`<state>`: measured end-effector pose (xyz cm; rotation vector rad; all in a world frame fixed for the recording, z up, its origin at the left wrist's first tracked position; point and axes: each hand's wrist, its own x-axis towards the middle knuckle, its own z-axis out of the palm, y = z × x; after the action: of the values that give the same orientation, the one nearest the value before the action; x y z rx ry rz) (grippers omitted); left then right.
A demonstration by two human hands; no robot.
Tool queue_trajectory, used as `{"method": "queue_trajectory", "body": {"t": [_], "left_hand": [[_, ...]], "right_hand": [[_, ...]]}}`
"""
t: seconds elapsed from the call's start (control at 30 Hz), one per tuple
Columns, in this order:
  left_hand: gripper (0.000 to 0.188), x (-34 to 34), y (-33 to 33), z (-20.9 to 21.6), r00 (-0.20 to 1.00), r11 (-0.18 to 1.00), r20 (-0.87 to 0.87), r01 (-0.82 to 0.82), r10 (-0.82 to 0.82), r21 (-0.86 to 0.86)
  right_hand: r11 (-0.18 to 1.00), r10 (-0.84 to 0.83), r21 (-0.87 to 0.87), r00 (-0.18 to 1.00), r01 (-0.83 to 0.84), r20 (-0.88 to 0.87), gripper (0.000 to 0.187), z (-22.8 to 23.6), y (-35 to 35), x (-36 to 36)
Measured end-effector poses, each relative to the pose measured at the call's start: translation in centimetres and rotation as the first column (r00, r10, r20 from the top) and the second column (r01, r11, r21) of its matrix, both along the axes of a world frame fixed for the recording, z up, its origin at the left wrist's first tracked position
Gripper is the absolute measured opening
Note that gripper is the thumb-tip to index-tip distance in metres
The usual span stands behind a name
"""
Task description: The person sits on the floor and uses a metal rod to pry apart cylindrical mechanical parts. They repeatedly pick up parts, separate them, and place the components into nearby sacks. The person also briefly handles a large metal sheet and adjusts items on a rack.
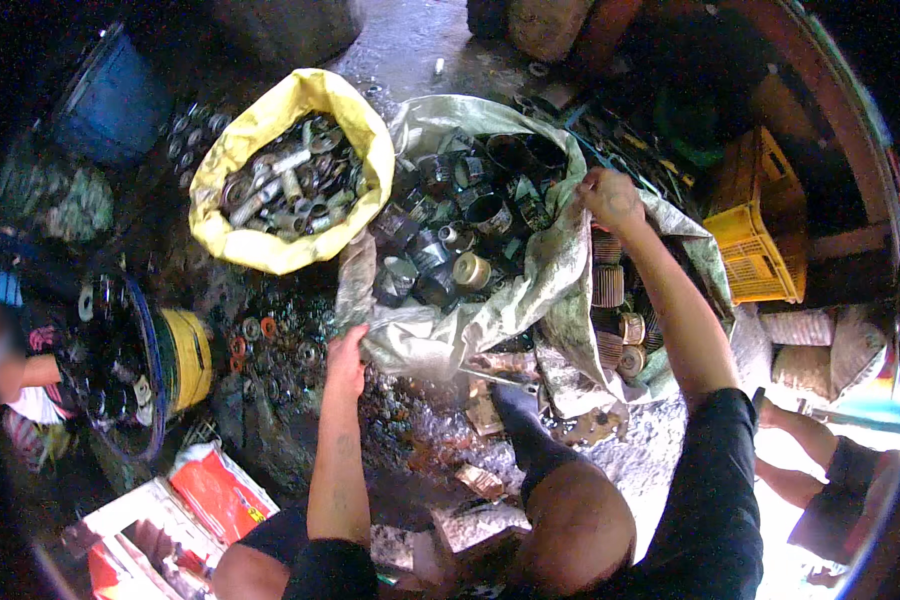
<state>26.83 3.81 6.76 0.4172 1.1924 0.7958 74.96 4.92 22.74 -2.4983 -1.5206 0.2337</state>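
My left hand point(347, 355) grips the near rim of a grey woven sack point(440, 335) full of dark metal cylinders and rings point(450, 240). My right hand point(610, 197) holds the far right rim of the same sack, arm stretched out over it. The sack's mouth gapes between both hands. My bent knee point(570, 510) shows below it.
A yellow sack point(270, 250) of metal parts stands left of the grey one. Ribbed cylinders point(610, 290) lie in another grey sack at right, near a yellow crate point(755, 235). Loose rings litter the ground. A blue-rimmed tub point(135, 350) and another person point(15, 365) are at left; bare legs point(810, 460) at right.
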Motion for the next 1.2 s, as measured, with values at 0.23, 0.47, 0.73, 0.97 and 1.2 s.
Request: {"method": "queue_trajectory", "body": {"t": [0.23, 0.47, 0.73, 0.97, 1.2], "left_hand": [[0.036, -1.7, 1.6, 4.4, 0.978, 0.997, 0.210, 0.006, 0.010, -0.076], [0.033, 3.6, 1.1, 4.8, 0.967, 0.993, 0.250, -0.019, 0.049, -0.121], [0.043, 4.2, 0.6, 4.4, 0.982, 0.994, 0.178, -0.045, 0.062, -0.100], [0.050, 3.2, 0.1, 0.8, 0.978, 0.983, 0.131, -0.152, 0.165, -0.102], [0.070, -1.9, 0.2, -4.0, 0.953, 0.991, -0.276, -0.134, 0.124, -0.017]], "right_hand": [[0.984, -0.133, -0.091, 0.973, 0.152, 0.186, 0.046, -7.2, 7.1, 3.9], [0.935, -0.182, -0.240, 0.934, 0.260, 0.306, 0.045, -13.5, 4.8, 7.9], [0.695, -0.174, 0.657, 0.954, 0.294, -0.242, 0.025, -6.4, 1.4, 5.3], [0.693, -0.337, 0.596, 0.913, 0.405, -0.229, 0.029, -9.5, -1.8, 11.2], [0.673, -0.342, 0.602, 0.902, 0.430, -0.262, 0.037, -10.3, -1.3, 13.4]]}}
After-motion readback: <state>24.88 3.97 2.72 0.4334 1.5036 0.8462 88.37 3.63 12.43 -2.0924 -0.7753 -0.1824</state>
